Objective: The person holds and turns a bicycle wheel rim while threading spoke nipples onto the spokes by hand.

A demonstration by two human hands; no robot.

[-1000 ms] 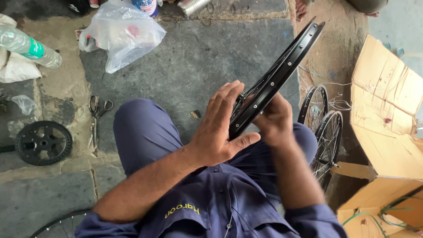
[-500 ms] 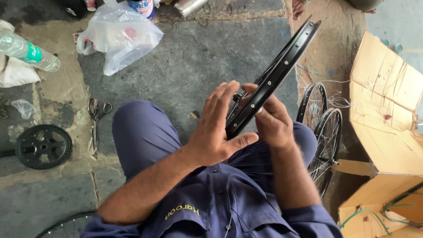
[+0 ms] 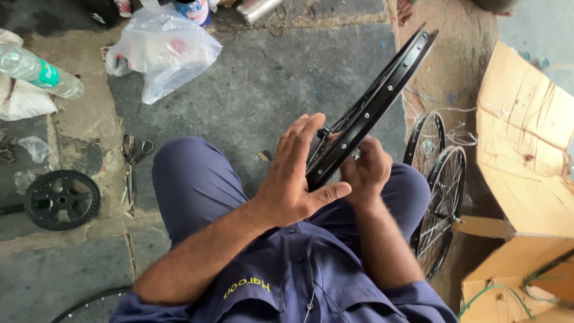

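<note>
Rim check: black metal bicycle wheel rim point(image 3: 382, 98) runs toward 1 o'clock between my hands; left hand point(image 3: 296, 179) flat, released against it, right hand point(image 3: 366, 170) grasping it.

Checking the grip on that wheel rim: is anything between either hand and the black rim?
Nothing visible. The left hand lies flat against the black metal wheel rim, thumb under its lower end; the right hand is on the rim's far side, where contact is partly hidden.

bicycle repair workshop: wheels point(image 3: 439, 191), scissors point(image 3: 133, 157)
</note>
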